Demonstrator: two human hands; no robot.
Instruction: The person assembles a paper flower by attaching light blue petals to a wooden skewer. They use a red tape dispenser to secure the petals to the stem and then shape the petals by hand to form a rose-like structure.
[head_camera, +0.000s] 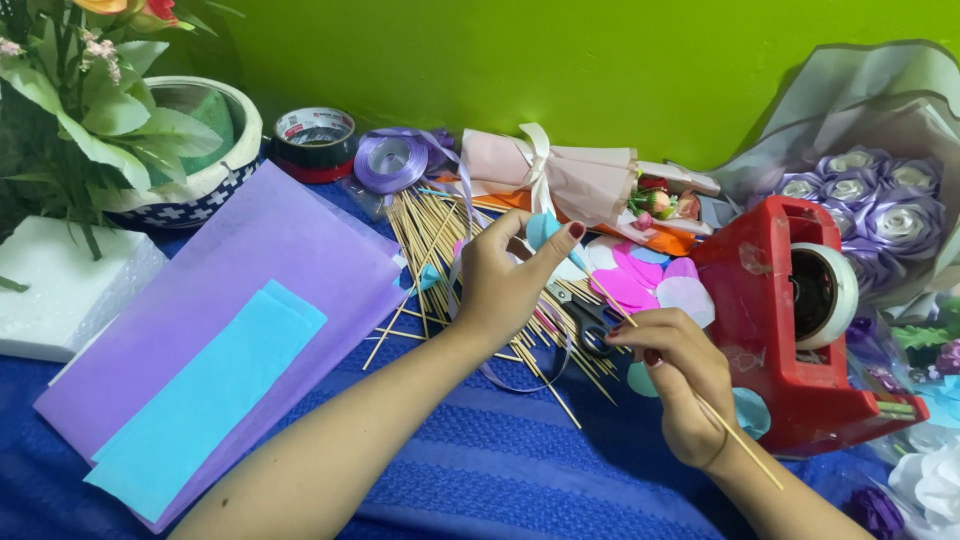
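Note:
My left hand (505, 280) pinches a small light-blue paper petal (542, 229) between thumb and fingers, at the tip of a thin wooden skewer (735, 437). My right hand (680, 385) grips that skewer near its middle, and the stick runs down and to the right past my wrist. Under both hands lies a loose heap of bamboo skewers (430, 235), with black scissors (585, 318) and pink, white and blue paper petals (640, 280) beside them.
A red tape dispenser (790, 330) stands right of my right hand. Purple paper (240, 290) and light-blue paper (200, 400) lie at left on the blue cloth (500, 470). Behind are ribbon spools (390, 160), a tape roll (314, 140), a pink wrapped bouquet (560, 175), purple ribbon roses (870, 200) and a potted plant (100, 110).

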